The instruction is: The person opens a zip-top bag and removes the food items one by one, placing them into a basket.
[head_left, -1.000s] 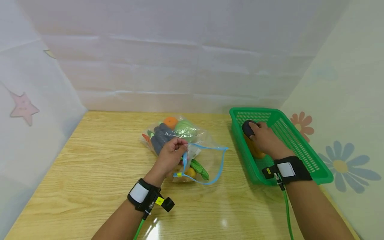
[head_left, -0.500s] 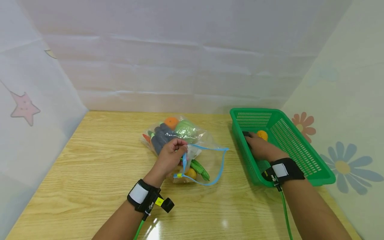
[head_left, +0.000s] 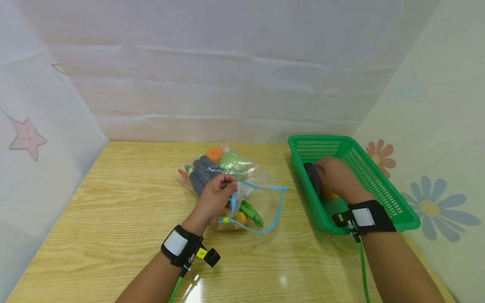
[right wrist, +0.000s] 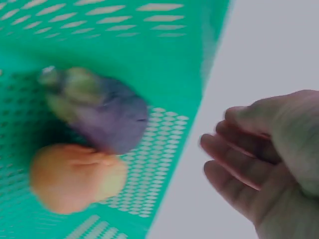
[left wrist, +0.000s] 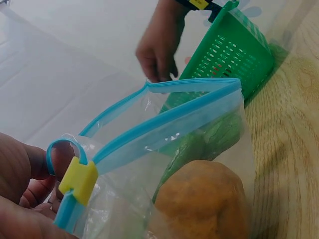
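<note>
My left hand (head_left: 217, 195) pinches the blue-edged mouth of a clear zip bag (head_left: 265, 198), close to its yellow slider (left wrist: 79, 180). Through the plastic show dark purple eggplants (head_left: 206, 168), a pale green round vegetable (head_left: 233, 163), an orange fruit (head_left: 214, 154), a ridged green vegetable (head_left: 251, 213) and a brownish-orange round thing (left wrist: 202, 199). My right hand (right wrist: 269, 154) is over the green basket (head_left: 320, 225), fingers loosely bent, holding nothing. In the basket, a plump purple eggplant (right wrist: 109, 112) with a green cap lies against an orange, lumpy round thing (right wrist: 75, 177).
The bag lies on a wooden table (head_left: 113, 210), left of the basket. White papered walls (head_left: 212, 92) enclose the back and sides, with the right wall (head_left: 435, 126) close beside the basket.
My right hand lowered the eggplant from the basket's far part to its left side, let it go and rose from it. My left hand and the bag stayed in place.
</note>
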Tool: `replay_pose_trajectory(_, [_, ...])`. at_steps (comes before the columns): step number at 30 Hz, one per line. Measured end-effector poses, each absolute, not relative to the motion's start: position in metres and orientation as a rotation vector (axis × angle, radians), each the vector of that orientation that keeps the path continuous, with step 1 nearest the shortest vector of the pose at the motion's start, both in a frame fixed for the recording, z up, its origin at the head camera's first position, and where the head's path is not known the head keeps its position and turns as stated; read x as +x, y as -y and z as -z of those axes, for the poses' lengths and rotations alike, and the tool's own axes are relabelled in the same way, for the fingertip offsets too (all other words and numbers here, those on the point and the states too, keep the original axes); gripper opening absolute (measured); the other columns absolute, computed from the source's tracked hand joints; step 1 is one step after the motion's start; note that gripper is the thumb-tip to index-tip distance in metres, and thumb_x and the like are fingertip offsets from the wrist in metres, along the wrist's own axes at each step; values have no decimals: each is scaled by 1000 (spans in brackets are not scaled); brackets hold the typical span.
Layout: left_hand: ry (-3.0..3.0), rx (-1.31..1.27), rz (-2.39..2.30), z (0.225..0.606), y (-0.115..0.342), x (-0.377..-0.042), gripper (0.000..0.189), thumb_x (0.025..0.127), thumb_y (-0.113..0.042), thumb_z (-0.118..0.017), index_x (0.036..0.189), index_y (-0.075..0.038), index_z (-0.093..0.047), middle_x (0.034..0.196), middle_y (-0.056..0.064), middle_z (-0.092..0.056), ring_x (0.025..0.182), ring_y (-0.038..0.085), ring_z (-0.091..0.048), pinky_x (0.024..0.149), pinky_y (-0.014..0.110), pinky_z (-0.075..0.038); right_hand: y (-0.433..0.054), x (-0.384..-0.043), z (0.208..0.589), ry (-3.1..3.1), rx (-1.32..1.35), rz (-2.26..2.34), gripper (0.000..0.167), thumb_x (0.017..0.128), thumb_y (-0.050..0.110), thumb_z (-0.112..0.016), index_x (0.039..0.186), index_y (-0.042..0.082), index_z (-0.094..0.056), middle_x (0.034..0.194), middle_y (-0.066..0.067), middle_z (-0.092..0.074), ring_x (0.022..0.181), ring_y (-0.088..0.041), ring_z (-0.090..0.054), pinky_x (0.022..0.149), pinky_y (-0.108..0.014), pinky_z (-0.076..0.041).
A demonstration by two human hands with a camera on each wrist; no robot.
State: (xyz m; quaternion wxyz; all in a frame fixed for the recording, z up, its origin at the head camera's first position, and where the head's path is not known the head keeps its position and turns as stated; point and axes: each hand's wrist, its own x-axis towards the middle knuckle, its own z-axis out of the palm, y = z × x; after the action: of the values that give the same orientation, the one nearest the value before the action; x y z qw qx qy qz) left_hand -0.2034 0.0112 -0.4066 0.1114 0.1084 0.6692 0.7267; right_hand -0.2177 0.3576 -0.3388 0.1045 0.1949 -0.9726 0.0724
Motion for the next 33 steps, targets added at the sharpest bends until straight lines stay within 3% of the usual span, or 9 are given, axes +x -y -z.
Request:
replay_pose_trajectory(6, [-1962,309,-2128,405,-11,-203,18,103,-10,-53,116,2,-57,94,11,-59,67,15,-57,55,24,-50,-320,-200,318,2633,628,-263,17,97,0,-59,108,-4,-71,101,-19,-69,83,-31,-66,71,-47,-54])
replay_pose_trajectory(10, [-1961,318,-2140,404,-9,-204,18,103,-10,-53,116,2,-57,93,11,-59,67,14,-57,54,24,-50,-283,-190,316,2517,825,-292,15,93,-2,-60,104,-2,-70,97,-14,-70,77,-24,-65,64,-40,-54])
replay_pose_trajectory(15, [-1964,314,-2149,403,-7,-205,20,103,-11,-53,117,3,-57,94,11,-60,67,14,-55,54,24,-49,-234,-180,343,2568,1106,-301,14,89,-1,-60,96,3,-71,87,-4,-67,65,-12,-56,57,-27,-49])
replay_pose_trajectory(21, [-1970,306,-2154,405,-6,-205,19,103,-11,-53,116,3,-58,93,11,-59,65,13,-53,53,23,-49,-203,-182,392,2841,1198,-334,17,93,2,-58,108,5,-66,97,-3,-61,79,-13,-53,69,-29,-46])
replay_pose_trajectory(28, [-1961,288,-2168,407,-4,-206,15,103,-8,-53,112,2,-58,91,9,-58,65,13,-54,53,24,-49,-199,-188,421,2953,1080,-607,37,93,-2,-58,130,-4,-58,127,-18,-58,116,-29,-57,93,-42,-50])
replay_pose_trajectory(30, [-1966,281,-2170,407,-3,-206,15,103,-8,-53,112,2,-58,91,9,-58,65,13,-54,53,24,-49,-198,-188,423,2935,1088,-618,38,92,-4,-59,130,-3,-58,126,-18,-59,117,-29,-58,95,-42,-49])
replay_pose_trajectory(33, [-1973,285,-2164,407,-3,-206,15,102,-8,-54,113,2,-58,92,9,-58,66,14,-53,53,25,-49,-198,-187,425,2904,1100,-586,35,90,-6,-61,125,1,-61,114,-10,-63,103,-22,-61,87,-37,-51])
